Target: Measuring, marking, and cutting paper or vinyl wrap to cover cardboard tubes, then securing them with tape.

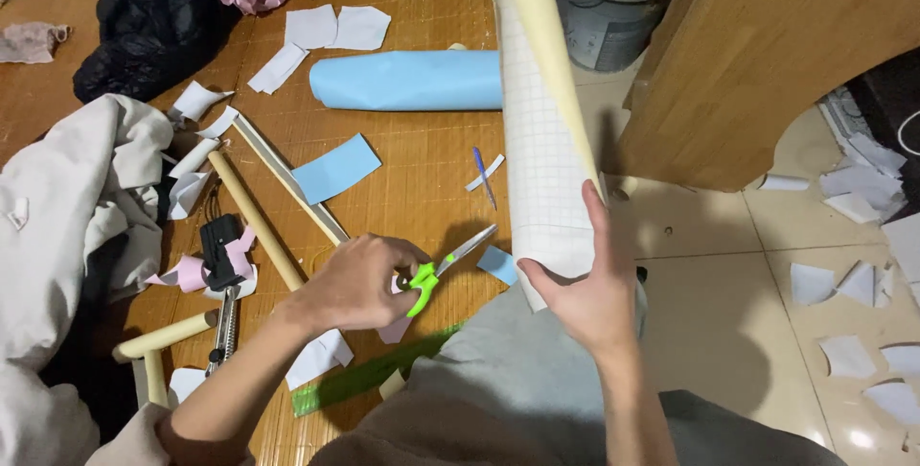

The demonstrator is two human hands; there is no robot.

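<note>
My left hand [359, 284] is closed around the green-handled scissors [443, 269], which lie low on the bench [412, 169] with blades pointing at a small blue paper scrap [496, 264]. My right hand [586, 293] grips the bottom edge of the gridded backing-paper roll [544, 140], held up tilted over the bench edge. Looks like the pick-up-scissors step; a cut would need the blades lifted to the roll's lower edge.

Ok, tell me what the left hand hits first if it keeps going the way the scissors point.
The left hand holds green-handled scissors aimed up-right. First in line is probably the gridded paper roll held by the right hand, though depth is unclear.
</note>
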